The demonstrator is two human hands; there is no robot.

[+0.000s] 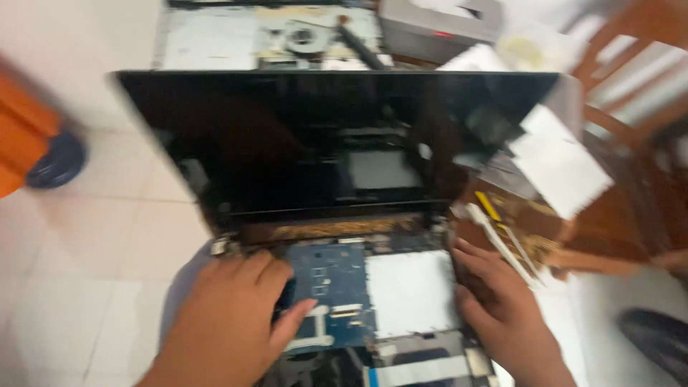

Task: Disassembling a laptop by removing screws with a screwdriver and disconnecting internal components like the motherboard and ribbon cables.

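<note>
Here we are looking straight down at an opened laptop, its bottom half stripped bare and its dark screen standing up behind, tilted back from the viewer. The whole view is blurred, so fine detail is lost. The left hand lies flat on the left part of the exposed base, fingers spread and loosely curved, thumb stretched out onto the blue circuit board; it presses down and grips nothing that shows. The right hand sits at the right edge of the base, fingers curled against the side of the casing; whether it clasps that edge is hard to tell. Between the two hands lies a pale rectangular panel, just beside the blue board. To the right, a yellow-handled tool and white strips rest on the wooden bench, with a sheet of white paper near them. Behind the screen lies another dismantled chassis with a round fan.
</note>
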